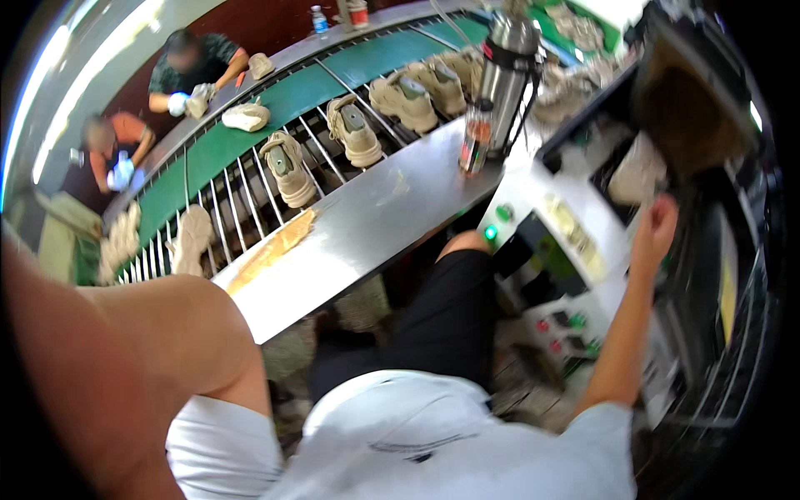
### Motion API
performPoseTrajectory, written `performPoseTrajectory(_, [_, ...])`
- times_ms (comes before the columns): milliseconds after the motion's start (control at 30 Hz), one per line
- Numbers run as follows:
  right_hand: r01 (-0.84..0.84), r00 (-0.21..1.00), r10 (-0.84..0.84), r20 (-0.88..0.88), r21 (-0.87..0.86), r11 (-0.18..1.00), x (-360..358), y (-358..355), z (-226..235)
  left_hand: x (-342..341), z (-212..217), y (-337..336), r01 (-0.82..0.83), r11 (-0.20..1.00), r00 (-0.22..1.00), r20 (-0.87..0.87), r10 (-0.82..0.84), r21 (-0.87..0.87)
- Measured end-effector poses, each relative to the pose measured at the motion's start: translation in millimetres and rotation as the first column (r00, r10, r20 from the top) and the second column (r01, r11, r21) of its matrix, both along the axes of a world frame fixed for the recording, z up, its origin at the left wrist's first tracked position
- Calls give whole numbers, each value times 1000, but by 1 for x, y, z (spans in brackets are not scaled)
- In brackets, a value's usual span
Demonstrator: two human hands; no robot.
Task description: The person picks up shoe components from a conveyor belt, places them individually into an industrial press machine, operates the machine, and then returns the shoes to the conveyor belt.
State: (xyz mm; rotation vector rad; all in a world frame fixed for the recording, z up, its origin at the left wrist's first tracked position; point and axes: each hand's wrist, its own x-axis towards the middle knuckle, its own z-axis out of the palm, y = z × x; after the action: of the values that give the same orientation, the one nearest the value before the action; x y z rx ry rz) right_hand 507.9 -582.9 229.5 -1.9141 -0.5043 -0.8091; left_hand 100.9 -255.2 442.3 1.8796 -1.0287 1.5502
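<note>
Slantwise, pale shoe [637, 172], toe unclear

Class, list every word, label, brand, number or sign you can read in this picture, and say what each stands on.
None can be read.
White cloth T-shirt: dark print, too blurred.
Clear bottle with a blue label: too small.
Red cylindrical container: any marking too small.
Tall silver metal flask: any lettering too blurred.
White control panel with red and green buttons: any labels too blurred.
Beige chunky-soled shoe: no lettering discernible.
</note>
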Motion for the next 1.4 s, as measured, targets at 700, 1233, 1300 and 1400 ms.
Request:
performPoseTrajectory(700, [211,799,-347,-491,-312,926,227,-11,-40,-11,-8,28,-127,990,991,48,124,66])
performPoseTrajectory(1233, [434,495,-771,-402,-654,620,135,40,-9,-7,-101,93,-472,841,874,-267,406,-266])
performPoseTrajectory(1300, [459,546,-740,-393,-599,656,124,52,-15,-29,-179,129,-746,616,613,-619,490,-252])
performPoseTrajectory(1400, [551,730,-653,-200,-392,736,91,67,-24,-77,-328,176,-948,135,316,-897,310,-288])
